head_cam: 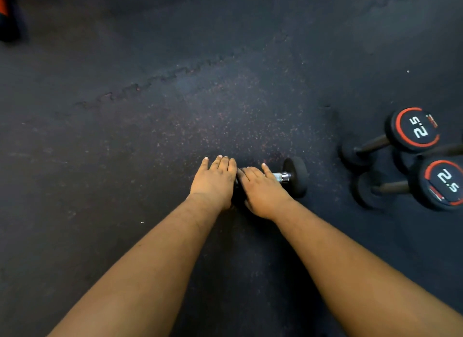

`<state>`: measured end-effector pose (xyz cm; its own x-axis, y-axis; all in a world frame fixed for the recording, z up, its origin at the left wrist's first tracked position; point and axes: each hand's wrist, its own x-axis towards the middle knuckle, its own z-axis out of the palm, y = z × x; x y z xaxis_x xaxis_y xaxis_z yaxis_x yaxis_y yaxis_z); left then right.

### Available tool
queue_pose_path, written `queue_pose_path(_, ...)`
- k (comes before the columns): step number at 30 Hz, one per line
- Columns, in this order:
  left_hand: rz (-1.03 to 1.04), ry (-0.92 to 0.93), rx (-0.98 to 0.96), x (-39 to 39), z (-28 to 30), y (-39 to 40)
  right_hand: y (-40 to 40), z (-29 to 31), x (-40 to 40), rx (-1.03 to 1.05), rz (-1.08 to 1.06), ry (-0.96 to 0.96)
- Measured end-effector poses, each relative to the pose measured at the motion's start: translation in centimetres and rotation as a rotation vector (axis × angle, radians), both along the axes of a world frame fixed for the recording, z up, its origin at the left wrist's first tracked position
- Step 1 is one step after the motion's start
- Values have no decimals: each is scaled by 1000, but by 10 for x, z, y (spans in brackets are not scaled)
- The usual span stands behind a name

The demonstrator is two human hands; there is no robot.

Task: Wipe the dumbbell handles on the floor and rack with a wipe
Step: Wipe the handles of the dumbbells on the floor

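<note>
Both hands are settling on a small dumbbell lying on the floor.

The left hand point(215, 180) is lying flat, fingers straight, covering the near head of the dumbbell point(288, 177), while the right hand point(260, 188) is resting along the chrome handle with fingers extended; no wipe is showing (it may be hidden under a palm). It is looking rigid, compact, likely light, and prone to rolling on the rubber floor point(150, 136), so steadying one head and working the knurled handle seems wise. Two 2.5 dumbbells point(413, 136) are lying well apart, to the right.
</note>
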<state>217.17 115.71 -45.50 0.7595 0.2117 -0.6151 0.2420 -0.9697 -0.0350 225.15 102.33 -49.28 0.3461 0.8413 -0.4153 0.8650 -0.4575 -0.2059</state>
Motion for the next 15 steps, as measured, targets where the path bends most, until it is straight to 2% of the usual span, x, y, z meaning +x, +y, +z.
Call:
queue_pose_path(3, 8, -25, -10, -2, -1, -6, -22, 3, -3, -34, -8, -155)
queue_pose_path(6, 17, -16, -29, -6, -4, -9, -44, -3, -10, 17, -202, -316)
queue_pose_path(8, 9, -26, -28, -9, -6, -9, -39, -10, -24, 53, -266, -304)
queue_pose_path(12, 18, -55, -42, -13, -7, -9, -28, -17, -42, 109, -112, -266)
queue_pose_path(15, 26, -58, -46, -15, -9, -10, -44, -13, -31, 45, -314, -337)
